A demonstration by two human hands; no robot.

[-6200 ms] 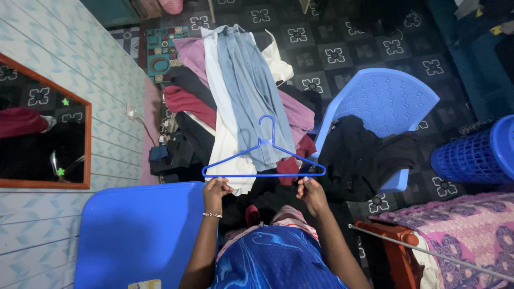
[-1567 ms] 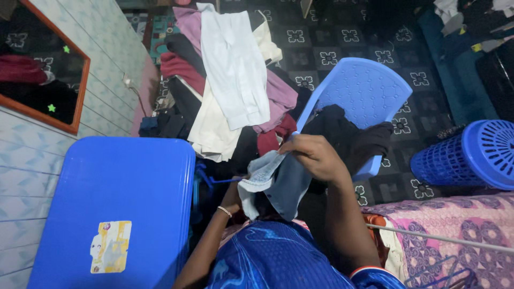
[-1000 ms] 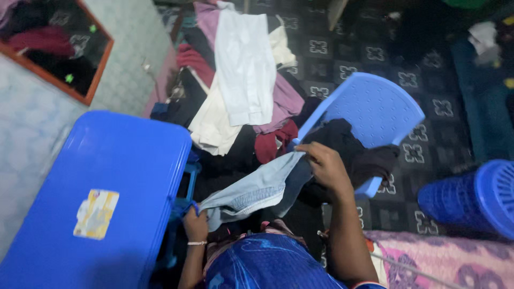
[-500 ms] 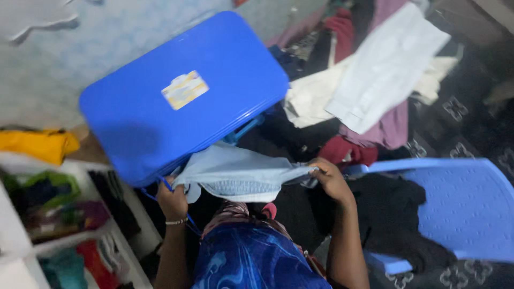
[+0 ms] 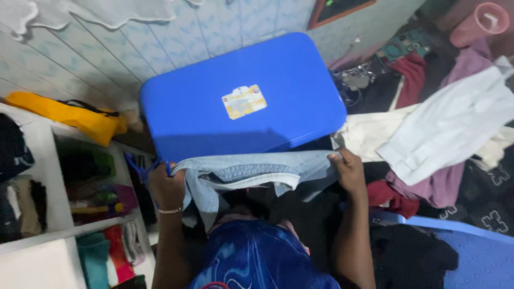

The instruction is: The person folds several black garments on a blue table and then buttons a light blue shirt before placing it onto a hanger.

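A light blue denim garment [image 5: 251, 172] is stretched flat between my two hands, just in front of a big blue plastic table top [image 5: 241, 104]. My left hand [image 5: 166, 187], with a bracelet at the wrist, grips its left end together with part of a blue plastic hanger [image 5: 140, 168] that pokes out to the left. My right hand [image 5: 348, 172] pinches the garment's right end. My blue patterned top fills the bottom middle.
A heap of clothes lies at the right, with a white shirt [image 5: 450, 126] on top. A blue plastic chair [image 5: 471, 251] with black clothes stands at the lower right. White shelves [image 5: 48, 214] with folded clothes and a yellow bag [image 5: 69, 109] are at the left.
My view has swung left toward the shelves. The denim garment, bunched in my right hand before, is now pulled out wide between both hands, with the hanger at its left end.
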